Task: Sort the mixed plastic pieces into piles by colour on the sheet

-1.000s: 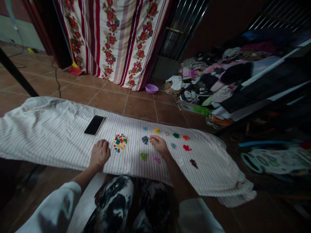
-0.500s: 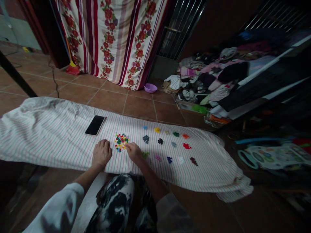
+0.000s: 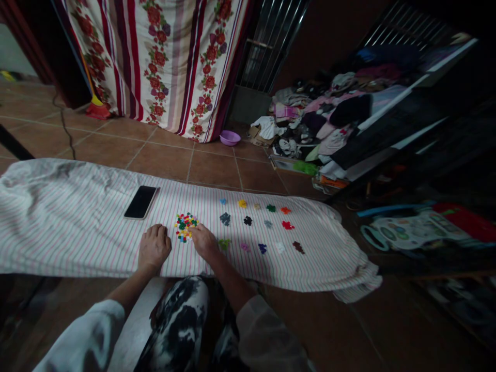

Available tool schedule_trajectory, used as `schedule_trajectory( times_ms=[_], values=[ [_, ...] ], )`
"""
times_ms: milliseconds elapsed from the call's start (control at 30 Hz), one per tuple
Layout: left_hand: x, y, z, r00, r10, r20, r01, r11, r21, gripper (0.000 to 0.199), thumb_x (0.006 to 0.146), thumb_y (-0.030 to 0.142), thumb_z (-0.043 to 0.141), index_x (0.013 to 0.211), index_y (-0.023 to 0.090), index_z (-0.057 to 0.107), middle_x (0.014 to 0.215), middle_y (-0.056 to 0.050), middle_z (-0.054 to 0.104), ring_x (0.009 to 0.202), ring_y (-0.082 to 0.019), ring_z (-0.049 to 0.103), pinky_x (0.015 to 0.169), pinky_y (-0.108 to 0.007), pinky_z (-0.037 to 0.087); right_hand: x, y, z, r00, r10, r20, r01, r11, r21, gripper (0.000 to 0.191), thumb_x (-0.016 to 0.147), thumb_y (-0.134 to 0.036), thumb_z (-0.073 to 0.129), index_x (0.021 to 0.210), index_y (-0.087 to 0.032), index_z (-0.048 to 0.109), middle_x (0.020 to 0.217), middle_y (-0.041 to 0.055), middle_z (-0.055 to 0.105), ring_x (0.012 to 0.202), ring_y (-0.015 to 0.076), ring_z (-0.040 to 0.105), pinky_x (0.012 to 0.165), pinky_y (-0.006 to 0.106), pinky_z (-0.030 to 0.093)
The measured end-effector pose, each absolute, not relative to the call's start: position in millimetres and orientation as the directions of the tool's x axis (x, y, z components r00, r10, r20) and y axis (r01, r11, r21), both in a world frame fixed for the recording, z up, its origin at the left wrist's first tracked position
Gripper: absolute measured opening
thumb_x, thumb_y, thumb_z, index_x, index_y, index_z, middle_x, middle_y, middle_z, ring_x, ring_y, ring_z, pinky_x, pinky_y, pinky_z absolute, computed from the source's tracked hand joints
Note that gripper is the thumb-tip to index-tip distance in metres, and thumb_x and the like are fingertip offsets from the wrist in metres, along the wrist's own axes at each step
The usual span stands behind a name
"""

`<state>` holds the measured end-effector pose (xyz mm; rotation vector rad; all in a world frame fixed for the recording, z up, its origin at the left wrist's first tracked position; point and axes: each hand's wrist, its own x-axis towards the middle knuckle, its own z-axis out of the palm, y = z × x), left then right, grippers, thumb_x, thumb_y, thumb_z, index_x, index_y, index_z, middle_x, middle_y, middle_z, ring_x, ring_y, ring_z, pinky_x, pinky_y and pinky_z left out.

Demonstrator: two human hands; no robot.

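A mixed pile of small coloured pieces (image 3: 186, 226) lies on the striped cloth (image 3: 93, 227). My right hand (image 3: 204, 242) is at the pile's right edge, its fingers pinched together; whatever they hold is too small to make out. My left hand (image 3: 155, 246) rests on the cloth left of the pile, its fingers lying flat and holding nothing. To the right are small single-colour groups in three rows, among them yellow pieces (image 3: 242, 203), black pieces (image 3: 247, 221), red pieces (image 3: 288, 225), lime green pieces (image 3: 223, 244) and brown pieces (image 3: 298, 247).
A phone (image 3: 141, 202) lies on the cloth at the left. Beyond the cloth are a tiled floor (image 3: 158, 160), a purple basin (image 3: 230, 137), a floral curtain (image 3: 178, 67) and heaped clothes (image 3: 318, 119). At the far right is a board-like object (image 3: 414, 231).
The whole view has shifted, so the cloth and the things on it appear further left. My right hand's fingers are still pinched at the pile, and my left hand still rests on the cloth.
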<state>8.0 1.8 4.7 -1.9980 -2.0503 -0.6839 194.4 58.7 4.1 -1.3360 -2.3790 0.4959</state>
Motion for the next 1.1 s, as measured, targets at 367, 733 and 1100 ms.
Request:
schedule_trajectory(
  times_ms=[367, 733, 1100],
  values=[
    [8.2, 1.8, 3.6, -0.077, 0.896, 0.437, 0.984, -0.003, 0.179, 0.022, 0.086, 0.021, 0.041, 0.099, 0.015, 0.058, 0.109, -0.016, 0.062, 0.100, -0.028, 0.055, 0.083, -0.041, 0.041, 195.7, 59.9, 2.1, -0.471, 0.867, 0.165, 0.713, 0.484, -0.508, 0.032, 0.092, -0.017, 0.044, 0.115, -0.023, 0.066, 0.102, 0.0053, 0.061, 0.094, 0.0170, 0.058, 0.087, 0.026, 0.046],
    [8.1, 2.5, 3.0, -0.079, 0.898, 0.432, 0.983, -0.002, 0.183, 0.023, 0.086, 0.021, 0.041, 0.099, 0.015, 0.057, 0.109, -0.016, 0.061, 0.101, -0.029, 0.055, 0.083, -0.042, 0.041, 197.6, 58.2, 5.1, -0.394, 0.905, 0.160, 0.719, 0.411, -0.561, 0.022, 0.088, -0.016, 0.051, 0.105, -0.022, 0.065, 0.096, 0.0040, 0.062, 0.087, 0.0166, 0.059, 0.081, 0.025, 0.045],
    [8.8, 1.5, 6.2, -0.075, 0.898, 0.434, 0.986, 0.002, 0.167, 0.020, 0.085, 0.020, 0.042, 0.098, 0.015, 0.057, 0.107, -0.015, 0.062, 0.097, -0.029, 0.055, 0.083, -0.041, 0.041, 196.9, 62.5, 8.3, -0.466, 0.871, 0.157, 0.714, 0.475, -0.514, 0.025, 0.088, -0.013, 0.049, 0.105, -0.023, 0.065, 0.096, 0.0034, 0.062, 0.092, 0.0165, 0.057, 0.084, 0.024, 0.044]
  ],
)
